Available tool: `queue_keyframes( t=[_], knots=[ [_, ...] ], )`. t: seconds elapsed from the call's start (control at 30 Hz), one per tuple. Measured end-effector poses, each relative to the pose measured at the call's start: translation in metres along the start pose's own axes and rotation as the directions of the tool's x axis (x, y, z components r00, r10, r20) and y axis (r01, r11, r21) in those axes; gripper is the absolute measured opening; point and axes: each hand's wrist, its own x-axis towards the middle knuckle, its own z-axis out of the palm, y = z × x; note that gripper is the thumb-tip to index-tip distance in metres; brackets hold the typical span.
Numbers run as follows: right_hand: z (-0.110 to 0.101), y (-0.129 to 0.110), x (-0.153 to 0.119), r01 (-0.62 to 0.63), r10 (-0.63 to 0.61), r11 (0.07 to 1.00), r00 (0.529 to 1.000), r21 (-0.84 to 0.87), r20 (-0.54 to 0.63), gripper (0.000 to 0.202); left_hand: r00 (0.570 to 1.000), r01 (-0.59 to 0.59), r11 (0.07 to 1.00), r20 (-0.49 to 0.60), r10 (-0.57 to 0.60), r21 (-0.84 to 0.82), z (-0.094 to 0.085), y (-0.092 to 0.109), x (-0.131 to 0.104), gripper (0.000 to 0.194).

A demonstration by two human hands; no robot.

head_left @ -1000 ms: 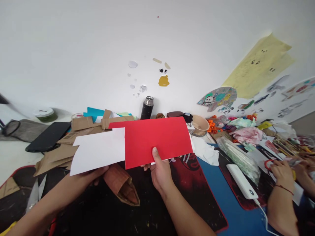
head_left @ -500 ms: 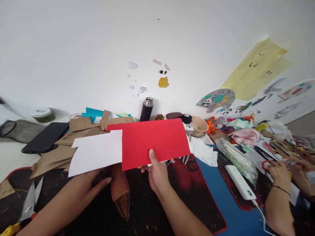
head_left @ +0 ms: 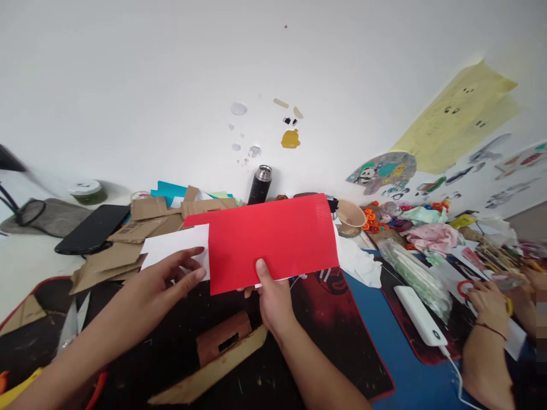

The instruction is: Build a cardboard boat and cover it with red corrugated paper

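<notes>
My right hand (head_left: pixel 276 299) grips a sheet of red card (head_left: pixel 273 242) by its lower edge, thumb on the front and fingers behind. White paper (head_left: pixel 175 245) shows behind the card's left side, and a sliver of white also peeks out near my thumb. Just left of the card, my left hand (head_left: pixel 173 279) hovers in front of the white paper with its fingers apart, holding nothing. On the dark mat (head_left: pixel 316 341) below lies a reddish-brown piece (head_left: pixel 224 337) with a rectangular slot, beside a long tan strip (head_left: pixel 209 367).
Scissors (head_left: pixel 73 322) and cardboard scraps (head_left: pixel 111 259) lie at the left, near a black phone-like slab (head_left: pixel 92 229). A black flask (head_left: pixel 260 185) stands by the wall. A white power bank (head_left: pixel 419 316) with a cable is at the right, beside a co-worker's hands (head_left: pixel 489 302).
My left hand has risen from beneath the white paper to in front of it. The reddish-brown piece now lies turned on the mat, with the tan strip visible. The red card stays in my right hand.
</notes>
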Motion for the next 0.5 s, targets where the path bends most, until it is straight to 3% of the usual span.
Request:
queue_keyframes(
  t=[0.17, 0.33, 0.5],
  knots=[
    [0.002, -0.006, -0.008, -0.006, 0.022, 0.993, 0.991, -0.121, 0.131, 0.051, 0.999, -0.002, 0.995, 0.034, 0.005, -0.102, 0.012, 0.004, 0.013, 0.062],
    [-0.009, -0.002, -0.014, -0.029, 0.087, 0.972, 0.967, -0.232, 0.240, 0.048, 0.999, 0.038, 0.968, 0.028, -0.032, -0.250, 0.008, 0.005, 0.017, 0.054],
    [-0.039, -0.006, -0.018, 0.174, 0.008, 0.844, 0.941, -0.507, 0.338, 0.025, 0.996, -0.053, 0.939, -0.089, 0.024, -0.340, -0.002, 0.003, 0.020, 0.044]
  ],
)
